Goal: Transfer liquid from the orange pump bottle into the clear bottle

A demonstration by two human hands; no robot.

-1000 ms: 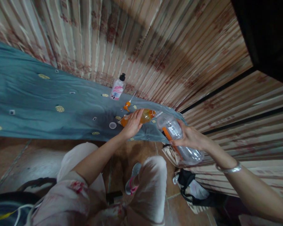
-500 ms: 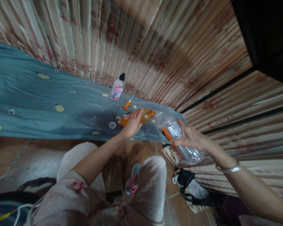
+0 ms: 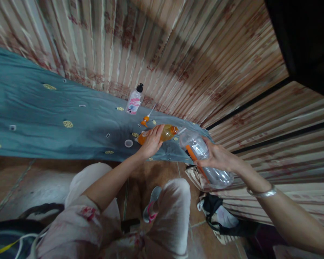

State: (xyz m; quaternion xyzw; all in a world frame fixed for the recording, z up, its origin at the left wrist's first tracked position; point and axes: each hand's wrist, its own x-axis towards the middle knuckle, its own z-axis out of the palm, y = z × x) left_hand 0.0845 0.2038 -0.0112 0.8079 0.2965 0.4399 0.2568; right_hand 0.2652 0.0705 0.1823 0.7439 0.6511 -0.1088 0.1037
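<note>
My left hand [image 3: 151, 141] is wrapped round a bottle of orange liquid [image 3: 167, 132], which lies nearly level with its open neck towards the right. My right hand [image 3: 215, 155] grips a large clear bottle [image 3: 198, 145] with an orange label, tilted so that its mouth meets the neck of the orange bottle. An orange pump top [image 3: 145, 121] with a thin tube lies behind my left hand. Left of that hand is a small white round cap [image 3: 129, 143]. Further back stands a clear pump bottle [image 3: 134, 103] with a pink label and black top.
A teal patterned cloth [image 3: 37, 115] covers the long surface, with a pleated curtain [image 3: 118, 46] behind it. A black bag [image 3: 224, 216] rests on the tiled floor at the lower right. At the lower left is a dark round object [image 3: 13, 230] with cables.
</note>
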